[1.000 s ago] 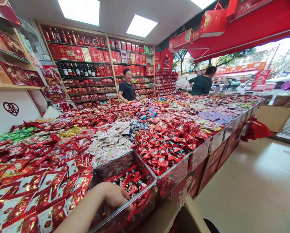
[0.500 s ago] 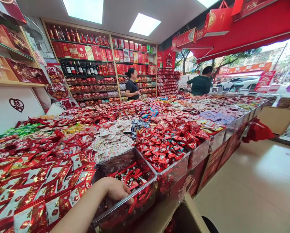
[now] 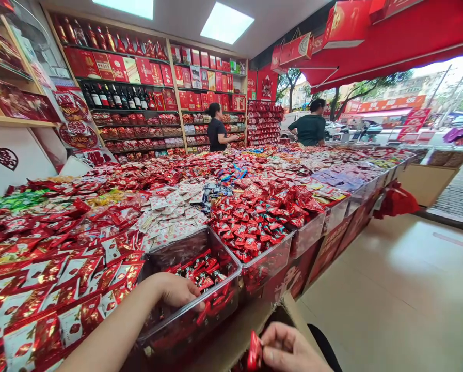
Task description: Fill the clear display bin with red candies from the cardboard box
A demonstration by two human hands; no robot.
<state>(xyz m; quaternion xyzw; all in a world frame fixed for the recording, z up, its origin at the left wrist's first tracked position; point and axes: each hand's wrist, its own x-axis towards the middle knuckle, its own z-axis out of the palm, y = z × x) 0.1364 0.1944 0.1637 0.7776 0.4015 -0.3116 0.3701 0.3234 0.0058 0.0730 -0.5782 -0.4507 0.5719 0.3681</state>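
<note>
1. The right hand [image 3: 291, 351] pinches a red wrapped sweet [image 3: 255, 352] between thumb and bent fingers, the tips closed together on its edge.
2. That sweet is held up just above a cardboard box [image 3: 293, 309], whose raised flaps stand in front of the table; the box's contents are mostly hidden.
3. The left hand [image 3: 179, 290] is down inside a clear bin [image 3: 185, 243], its fingers curled close to the front wall. Whether they grip anything I cannot tell.
4. Red and black wrapped sweets [image 3: 205, 278] lie in that bin, filling it only partway, below the rim.
5. To the left of the bin lie large red-and-white packets [image 3: 32, 330]; just behind it is a pile of small white packets [image 3: 173, 213].
6. To its right, a neighbouring bin [image 3: 272, 258] is heaped above the rim with red sweets.
7. Farther along the table [image 3: 289, 281], which has a red printed front, a red bag [image 3: 396, 200] hangs at the side.
8. Beyond stand a person in a dark top [image 3: 216, 133], near the shelves [image 3: 179, 121], and another in dark green [image 3: 309, 129].
</note>
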